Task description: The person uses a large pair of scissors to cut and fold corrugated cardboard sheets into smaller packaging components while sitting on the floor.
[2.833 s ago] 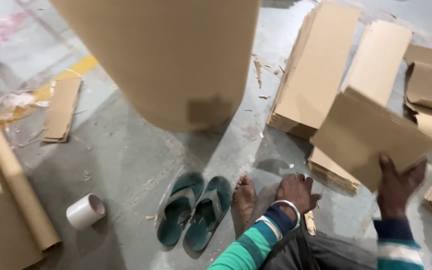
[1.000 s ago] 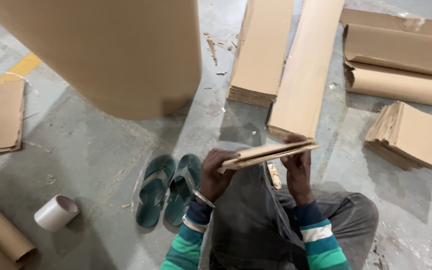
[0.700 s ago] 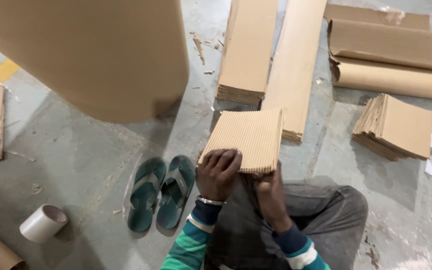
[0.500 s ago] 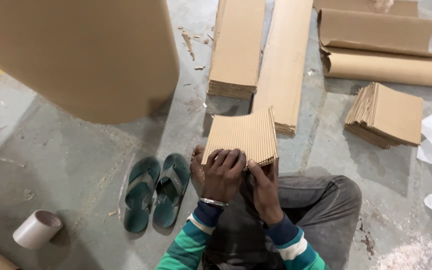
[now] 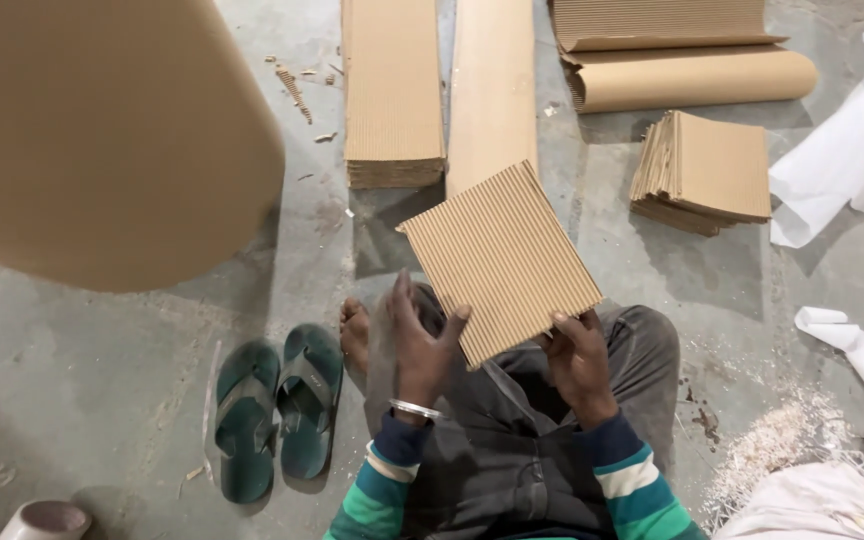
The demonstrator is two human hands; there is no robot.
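Both hands, left (image 5: 417, 345) and right (image 5: 577, 355), pinch a square, ribbed corrugated cardboard sheet (image 5: 500, 260).

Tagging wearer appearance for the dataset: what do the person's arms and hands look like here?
Both hands are bare, no gloves. The left hand has a thin silver bangle at the wrist; the right hand wears nothing visible. Both sleeves are long and knitted, striped green, white and dark navy, with dark cuffs.
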